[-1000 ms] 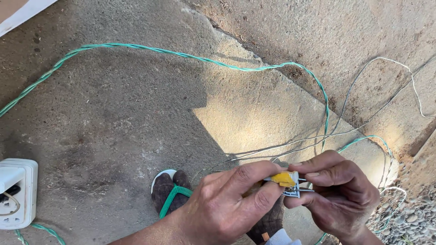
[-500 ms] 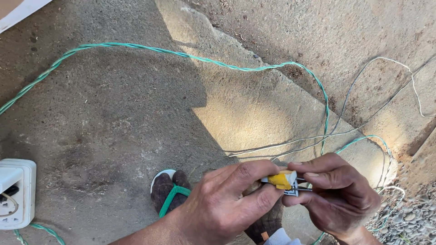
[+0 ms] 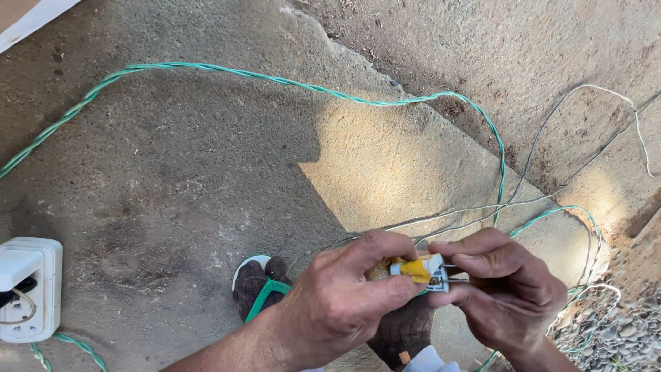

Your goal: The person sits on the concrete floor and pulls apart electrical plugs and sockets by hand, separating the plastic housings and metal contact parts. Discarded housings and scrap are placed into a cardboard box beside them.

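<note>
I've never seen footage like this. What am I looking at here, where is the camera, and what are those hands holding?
There is no machine here: the camera sits on a person's head and looks down, so you see that person's own two bare hands from above. The left hand and the right hand together pinch a small white plug with yellow tape around it; the right fingertips are at its metal end. Below them is concrete ground, half in shade. A twisted green wire loops across it, with thinner grey wires to the right. At the left edge lies a white socket box. A foot in a green-strapped sandal shows under the hands, and gravel sits at the lower right.
</note>
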